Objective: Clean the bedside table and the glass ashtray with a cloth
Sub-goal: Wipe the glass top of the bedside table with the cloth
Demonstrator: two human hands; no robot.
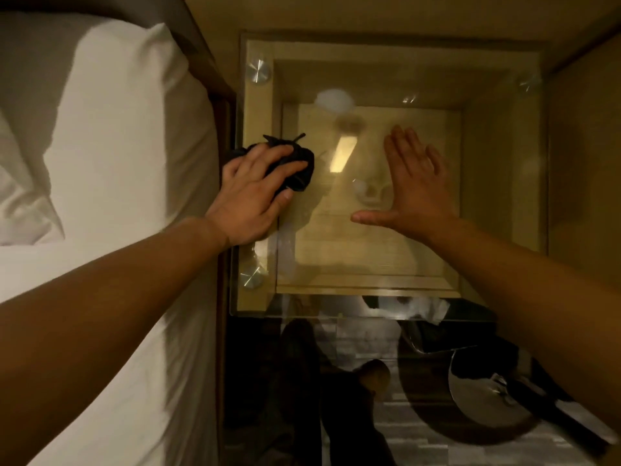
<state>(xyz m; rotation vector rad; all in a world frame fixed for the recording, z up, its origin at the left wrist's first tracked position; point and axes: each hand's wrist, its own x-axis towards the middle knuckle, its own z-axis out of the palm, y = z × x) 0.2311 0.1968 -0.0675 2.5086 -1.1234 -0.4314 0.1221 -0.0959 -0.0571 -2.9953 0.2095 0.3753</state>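
Observation:
The bedside table (pixel 497 183) has a clear glass top on a light wooden frame, with round metal studs at its corners. A crumpled black cloth (pixel 299 163) lies on the glass near the left edge. My left hand (pixel 255 193) presses flat on the cloth, fingers spread over it. My right hand (pixel 413 186) is open, palm down, fingers together and thumb out, over the middle of the glass. A faint round glass shape (pixel 371 193), possibly the ashtray, shows just left of my right hand; I cannot tell whether it is on the glass or a reflection.
A bed with white sheets and a pillow (pixel 111 146) borders the table on the left. A wooden wall panel (pixel 584 163) stands to the right. Below the table's front edge lies patterned carpet (pixel 369 338) with dark items and a round shiny object (pixel 484 391).

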